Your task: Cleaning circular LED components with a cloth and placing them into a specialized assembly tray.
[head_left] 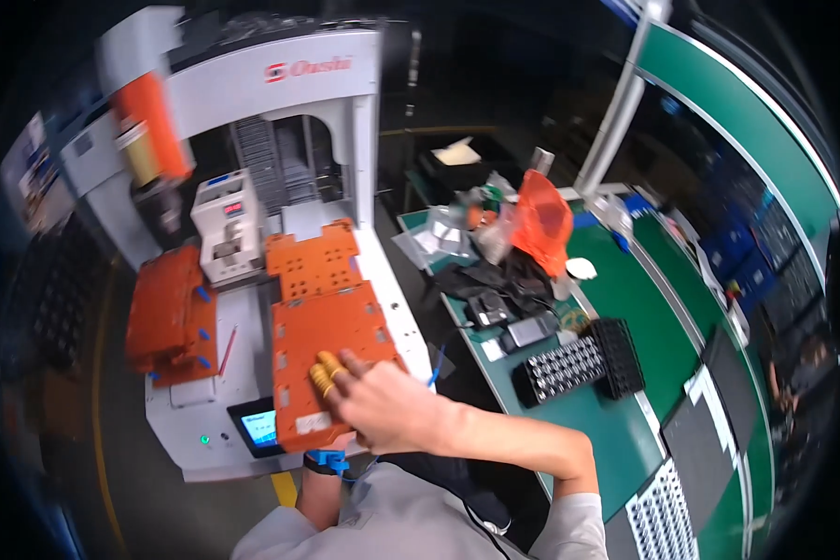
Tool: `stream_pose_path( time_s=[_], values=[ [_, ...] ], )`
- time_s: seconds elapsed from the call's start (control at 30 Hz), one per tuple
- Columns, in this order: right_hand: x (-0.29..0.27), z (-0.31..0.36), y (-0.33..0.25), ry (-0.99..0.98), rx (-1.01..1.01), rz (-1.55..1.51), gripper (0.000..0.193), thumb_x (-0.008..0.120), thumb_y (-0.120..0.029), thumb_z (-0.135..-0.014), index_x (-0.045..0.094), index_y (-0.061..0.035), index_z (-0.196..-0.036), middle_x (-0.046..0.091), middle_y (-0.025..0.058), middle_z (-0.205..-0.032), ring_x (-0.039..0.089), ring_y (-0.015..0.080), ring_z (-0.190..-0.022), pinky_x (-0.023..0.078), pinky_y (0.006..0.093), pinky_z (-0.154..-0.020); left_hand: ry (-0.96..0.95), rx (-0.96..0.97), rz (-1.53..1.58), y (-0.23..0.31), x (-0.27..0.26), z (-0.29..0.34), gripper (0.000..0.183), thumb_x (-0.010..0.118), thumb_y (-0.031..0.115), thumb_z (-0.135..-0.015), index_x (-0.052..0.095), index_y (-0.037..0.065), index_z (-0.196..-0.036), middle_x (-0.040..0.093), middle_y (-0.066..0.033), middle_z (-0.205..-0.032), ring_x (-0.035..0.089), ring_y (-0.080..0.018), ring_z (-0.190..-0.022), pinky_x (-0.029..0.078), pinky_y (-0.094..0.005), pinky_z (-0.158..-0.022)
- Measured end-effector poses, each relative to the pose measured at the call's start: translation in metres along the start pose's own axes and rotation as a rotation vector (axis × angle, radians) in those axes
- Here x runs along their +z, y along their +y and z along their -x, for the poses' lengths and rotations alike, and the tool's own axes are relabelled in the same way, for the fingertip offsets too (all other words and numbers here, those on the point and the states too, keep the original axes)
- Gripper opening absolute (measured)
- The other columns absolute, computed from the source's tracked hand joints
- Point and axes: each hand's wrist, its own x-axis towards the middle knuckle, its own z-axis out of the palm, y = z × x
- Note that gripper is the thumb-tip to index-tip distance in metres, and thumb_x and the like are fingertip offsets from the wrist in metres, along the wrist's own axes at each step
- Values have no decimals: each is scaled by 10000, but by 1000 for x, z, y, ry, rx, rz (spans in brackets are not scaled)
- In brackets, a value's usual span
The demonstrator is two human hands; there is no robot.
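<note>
An orange flat fixture plate [331, 327] with small metal clips along its sides lies on the white machine's front, beside a second orange plate [313, 261] with rows of holes behind it. My right hand [387, 401] rests on the near part of the front plate, yellow finger covers on two of its fingers, which lie outstretched over the surface. My left hand [343, 441] is at the plate's near edge, mostly hidden by the plate and my right hand; a blue wrist strap [328, 460] shows on its wrist. Its fingers are out of sight.
Left of the plates stand a white screw feeder [229, 229] and stacked orange fixtures [170, 313]. A small touch screen [259, 427] sits at the machine's front. To the right, a green bench [597, 448] bears black trays [569, 369], an orange bag [541, 224] and tools.
</note>
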Motion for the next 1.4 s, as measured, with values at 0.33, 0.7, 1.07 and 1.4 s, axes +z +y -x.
stream_pose_path(
  time_s=[0.33,0.7,1.07,1.4],
  values=[
    [11,52,-41,163,8,174,443,608,-176,-847,640,86,-1203,668,235,-1147,585,451,-1283,538,419,-1014,115,452,-951,-29,30,23,617,446,479,-1057,378,98,-1537,369,-134,-1604,373,-371,-1461,271,-572,-1217],
    [-20,169,-137,166,861,373,501,550,-154,-845,644,45,-1295,660,206,-1311,647,396,-1226,578,352,-943,-875,800,173,10,123,-7,627,532,439,-1029,372,115,-1542,421,-108,-1575,420,-303,-1438,287,-490,-1225],
    [42,256,-178,58,1584,323,588,700,-142,-716,629,80,-1256,645,236,-1294,633,394,-1212,580,442,-917,-1610,918,783,138,266,89,696,619,433,-989,354,129,-1556,441,-77,-1572,441,-241,-1437,258,-442,-1253],
    [53,332,-140,135,1483,175,622,730,-142,-681,632,56,-1263,648,223,-1284,650,366,-1173,596,417,-883,-1946,-455,1274,163,304,82,608,412,496,-1074,403,91,-1527,517,-115,-1498,520,-264,-1370,455,-443,-1118]
  ],
)
